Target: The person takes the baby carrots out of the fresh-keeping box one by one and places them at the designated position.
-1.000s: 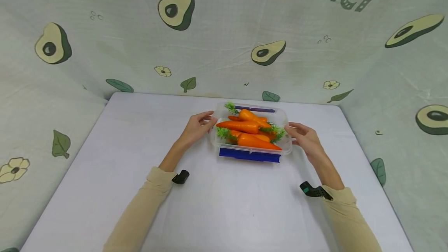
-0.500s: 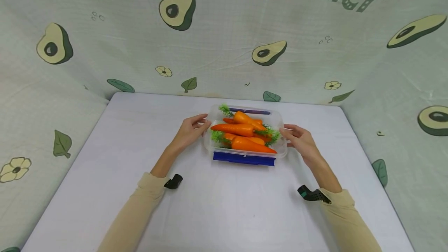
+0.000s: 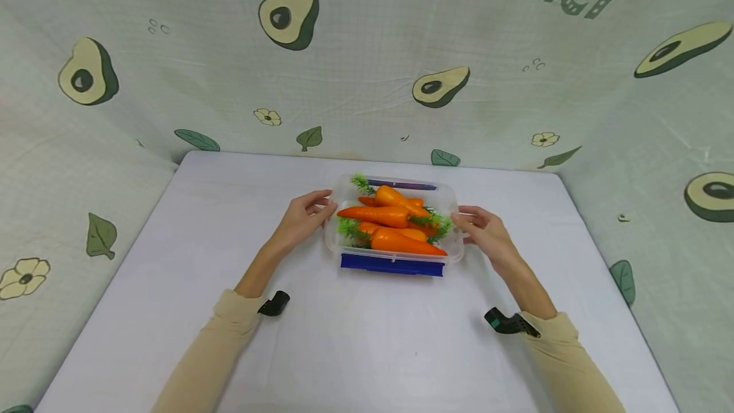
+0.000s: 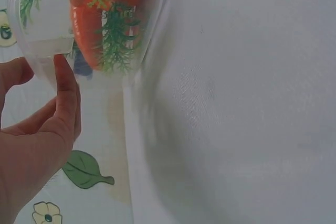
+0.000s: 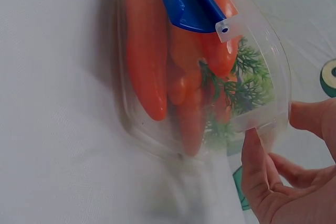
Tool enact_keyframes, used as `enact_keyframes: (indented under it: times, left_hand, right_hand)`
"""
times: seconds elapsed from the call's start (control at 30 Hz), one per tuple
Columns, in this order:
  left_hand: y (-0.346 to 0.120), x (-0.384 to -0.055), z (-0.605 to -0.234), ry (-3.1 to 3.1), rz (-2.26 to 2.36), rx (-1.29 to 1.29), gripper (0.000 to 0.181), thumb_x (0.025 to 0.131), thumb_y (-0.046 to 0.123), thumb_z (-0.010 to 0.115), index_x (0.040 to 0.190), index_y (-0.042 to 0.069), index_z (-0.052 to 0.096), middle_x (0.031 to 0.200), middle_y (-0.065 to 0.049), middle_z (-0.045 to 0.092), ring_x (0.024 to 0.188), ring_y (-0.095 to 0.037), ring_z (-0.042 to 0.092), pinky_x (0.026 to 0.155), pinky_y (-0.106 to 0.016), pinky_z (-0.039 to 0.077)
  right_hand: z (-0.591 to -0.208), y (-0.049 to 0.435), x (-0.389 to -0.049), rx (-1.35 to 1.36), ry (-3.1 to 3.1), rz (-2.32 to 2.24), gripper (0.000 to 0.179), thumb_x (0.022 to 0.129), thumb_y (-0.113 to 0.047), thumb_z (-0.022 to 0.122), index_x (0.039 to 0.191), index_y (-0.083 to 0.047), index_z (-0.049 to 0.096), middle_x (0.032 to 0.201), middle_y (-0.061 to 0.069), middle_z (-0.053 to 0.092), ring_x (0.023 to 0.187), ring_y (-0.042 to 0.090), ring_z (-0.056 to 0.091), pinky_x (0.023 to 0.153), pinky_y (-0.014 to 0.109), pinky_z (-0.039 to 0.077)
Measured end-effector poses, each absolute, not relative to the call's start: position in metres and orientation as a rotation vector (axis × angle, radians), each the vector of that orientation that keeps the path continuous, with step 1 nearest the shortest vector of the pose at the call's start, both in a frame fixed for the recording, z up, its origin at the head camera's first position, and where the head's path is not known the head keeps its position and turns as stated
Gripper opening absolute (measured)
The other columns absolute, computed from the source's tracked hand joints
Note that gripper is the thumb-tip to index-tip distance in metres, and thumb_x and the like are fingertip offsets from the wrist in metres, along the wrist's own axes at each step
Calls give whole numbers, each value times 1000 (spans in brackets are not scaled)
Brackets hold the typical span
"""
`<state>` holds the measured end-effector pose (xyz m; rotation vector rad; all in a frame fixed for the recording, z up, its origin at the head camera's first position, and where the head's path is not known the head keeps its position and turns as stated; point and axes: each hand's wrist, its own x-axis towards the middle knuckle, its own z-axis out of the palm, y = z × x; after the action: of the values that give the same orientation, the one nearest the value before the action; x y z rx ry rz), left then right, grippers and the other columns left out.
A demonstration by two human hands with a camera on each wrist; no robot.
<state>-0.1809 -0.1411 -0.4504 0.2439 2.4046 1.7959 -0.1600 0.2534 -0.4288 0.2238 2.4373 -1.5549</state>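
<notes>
A clear plastic food container (image 3: 455, 251) with several orange carrots (image 3: 378, 215) and their green tops inside stands level, toward the back of the table. My left hand (image 3: 299, 220) pinches its left end; in the left wrist view the thumb and fingers of that hand (image 4: 44, 124) lie on either side of the rim. The opposite end is pinched by my right hand (image 3: 486, 238), its thumb and fingertips at the rim in the right wrist view. A blue latch flap (image 3: 392, 265) hangs out along the front side, and another blue flap (image 3: 401, 184) shows at the back.
The white table (image 3: 367, 349) stretches out around the container. Behind and beside it hangs a pale cloth (image 3: 367, 50) printed with avocados, leaves and flowers. Dark camera mounts (image 3: 275, 304) sit at both wrists, against beige sleeves.
Both hands have shifted left and slightly toward me, and the container with the carrots has moved along with them. The grip at each end looks the same.
</notes>
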Motion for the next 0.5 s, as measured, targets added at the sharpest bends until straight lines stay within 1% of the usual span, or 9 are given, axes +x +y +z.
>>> enact_keyframes:
  times: [0.13,0.3,0.4,0.5]
  left_hand:
    - [-145,-179,-450,2415,1791,231,55,102,30,68,146,0,54,125,-20,64,79,-34,63,76,-46,55]
    - [-150,-176,-450,2409,1795,212,54,101,30,69,144,-1,55,124,-21,64,76,-26,62,74,-40,56]
    - [-153,-174,-450,2396,1806,206,54,101,29,69,144,-2,55,123,-22,64,77,-27,63,73,-39,56]
    - [-156,-172,-450,2384,1812,199,54,101,28,70,143,-3,55,123,-22,63,79,-33,64,73,-39,57]
  right_hand:
    - [-428,249,-158,216,2433,-1554,69,101,-47,65,151,-4,46,140,23,56,110,24,58,81,19,54]
    - [-427,245,-156,202,2421,-1562,69,101,-46,66,151,-3,45,142,24,55,115,30,58,81,19,54]
    - [-426,242,-154,192,2420,-1562,69,101,-45,65,151,-3,45,142,24,55,116,33,58,81,19,54]
    - [-426,241,-153,181,2424,-1557,68,101,-45,66,150,-3,46,141,24,56,113,32,59,81,20,54]
